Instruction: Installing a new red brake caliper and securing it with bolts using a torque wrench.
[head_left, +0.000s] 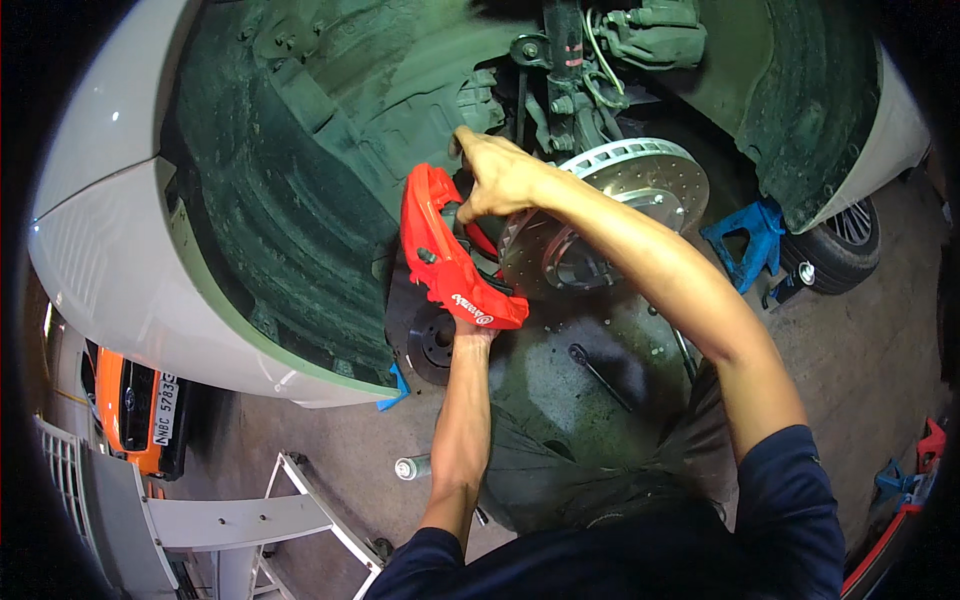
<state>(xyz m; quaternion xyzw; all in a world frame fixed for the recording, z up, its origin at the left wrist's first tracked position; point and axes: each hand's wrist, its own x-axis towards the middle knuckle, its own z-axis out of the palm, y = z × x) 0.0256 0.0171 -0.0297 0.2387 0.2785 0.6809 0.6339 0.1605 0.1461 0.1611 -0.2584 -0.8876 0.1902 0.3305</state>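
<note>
Caliper (432,245) w/ L grip (478,328) beneath

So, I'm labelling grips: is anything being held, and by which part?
Yes, a red brake caliper: the left hand, mostly hidden, holds its lower end from underneath. The right hand is by its upper part; whether it grips cannot be told.
</note>
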